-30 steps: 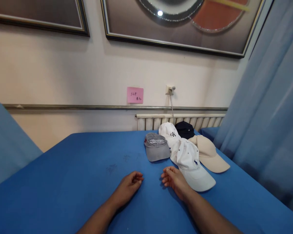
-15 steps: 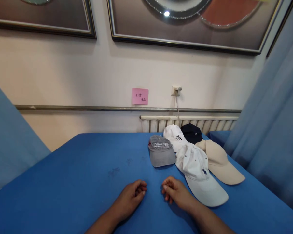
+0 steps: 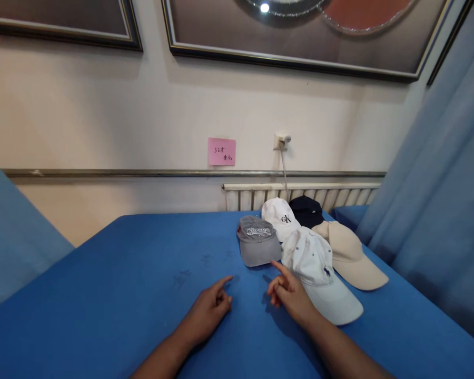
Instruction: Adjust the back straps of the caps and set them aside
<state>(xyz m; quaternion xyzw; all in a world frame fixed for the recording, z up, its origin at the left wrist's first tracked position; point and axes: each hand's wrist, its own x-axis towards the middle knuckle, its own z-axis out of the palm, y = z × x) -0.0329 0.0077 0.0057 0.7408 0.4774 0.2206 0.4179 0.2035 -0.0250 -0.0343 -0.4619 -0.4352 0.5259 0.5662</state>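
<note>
My left hand (image 3: 211, 304) rests on the blue tablecloth (image 3: 102, 295), index finger stretched out, the other fingers curled, nothing in it. My right hand (image 3: 286, 292) lies beside it in the same pose, its index finger pointing toward the grey cap (image 3: 256, 239) and touching the brim edge of the white cap with a small dark logo (image 3: 316, 268). Behind them lie a white cap with black letters (image 3: 279, 216), a dark navy cap (image 3: 308, 209) and a beige cap (image 3: 349, 253).
A white radiator (image 3: 300, 193) and a metal rail run along the wall behind the table. A pink note (image 3: 221, 151) and a wall socket (image 3: 280, 141) with a cable hang above. Blue curtains (image 3: 438, 173) close off the right side; blue fabric stands at the left.
Both hands went from loosely curled to pointing with the index finger. My right hand moved slightly forward toward the caps. The camera view shifted a little.
</note>
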